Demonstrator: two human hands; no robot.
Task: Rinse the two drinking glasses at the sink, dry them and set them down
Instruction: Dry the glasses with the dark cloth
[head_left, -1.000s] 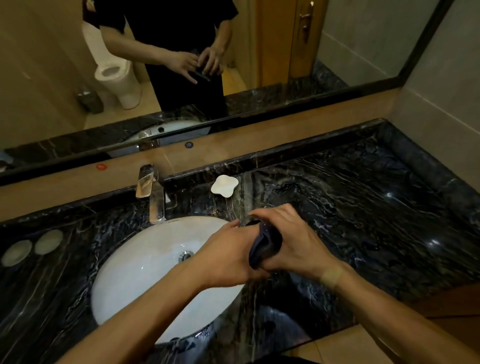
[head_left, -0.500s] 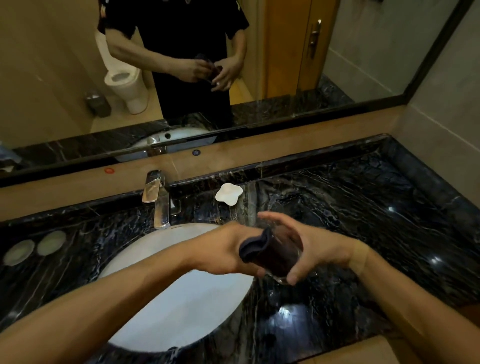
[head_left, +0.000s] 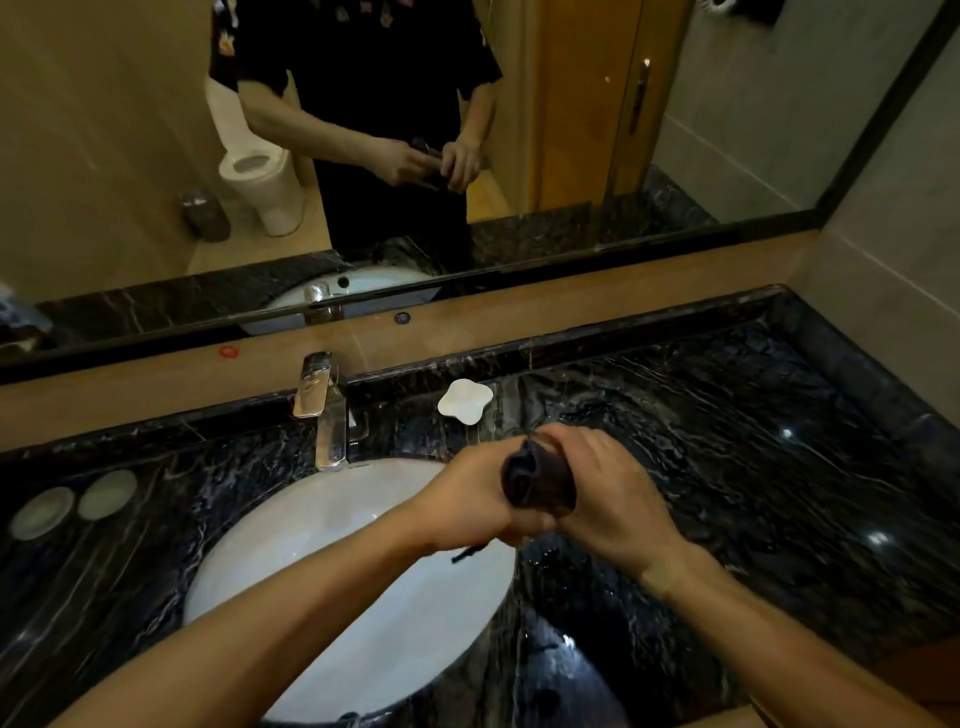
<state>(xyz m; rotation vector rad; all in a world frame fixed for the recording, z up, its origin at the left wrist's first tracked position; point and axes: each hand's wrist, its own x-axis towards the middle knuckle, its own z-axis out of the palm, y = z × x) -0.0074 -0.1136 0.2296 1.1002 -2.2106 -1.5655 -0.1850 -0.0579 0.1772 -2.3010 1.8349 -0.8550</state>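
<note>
Over the right rim of the white sink (head_left: 311, 571), both hands meet around a drinking glass (head_left: 563, 493) stuffed with a dark cloth (head_left: 524, 475). My right hand (head_left: 613, 499) wraps the glass from the right and hides most of it. My left hand (head_left: 467, 499) grips the cloth bunched at the glass's mouth. A dark strip of the cloth hangs below the hands. A faint clear upright shape (head_left: 511, 405) behind the hands, right of the soap dish, may be the other glass; I cannot tell for sure.
A chrome tap (head_left: 324, 415) stands behind the basin, and a white flower-shaped soap dish (head_left: 464, 400) sits to its right. Two round discs (head_left: 72, 501) lie at the far left of the black marble counter (head_left: 753, 441). A wall mirror (head_left: 156, 156) runs along the back.
My right hand has rolled back over the glass, which was more exposed half a second ago. The cloth has twisted in my left hand. The view has tilted up slightly.
</note>
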